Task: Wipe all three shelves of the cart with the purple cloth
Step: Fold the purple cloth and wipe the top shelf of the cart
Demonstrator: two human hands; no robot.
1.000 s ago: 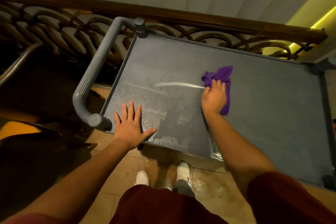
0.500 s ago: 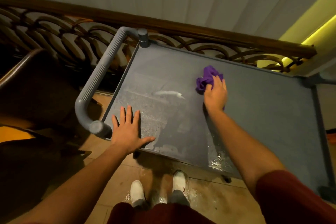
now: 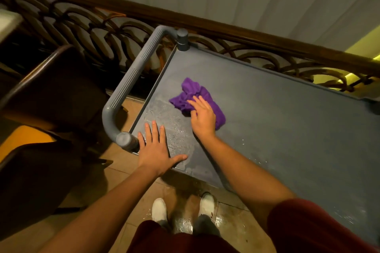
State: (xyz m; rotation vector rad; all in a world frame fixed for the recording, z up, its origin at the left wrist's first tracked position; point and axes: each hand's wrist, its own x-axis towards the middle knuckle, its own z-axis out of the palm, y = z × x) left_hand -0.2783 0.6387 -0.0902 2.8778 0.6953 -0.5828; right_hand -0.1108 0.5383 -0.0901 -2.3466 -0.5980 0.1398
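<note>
both arms are bare from the short dark red sleeves down to each hand, the left hand (image 3: 155, 153) and right hand (image 3: 202, 118) without rings or gloves. dark red shorts (image 3: 181, 241), grey socks and white shoes (image 3: 159, 209) below.

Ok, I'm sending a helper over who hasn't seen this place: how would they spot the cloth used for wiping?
Find the grey cart parked against the dark wooden railing, with its ribbed push handle at one end. On its top shelf, near that handle, the right hand presses flat on the purple cloth. It is crumpled and the only vivid purple thing there.
</note>
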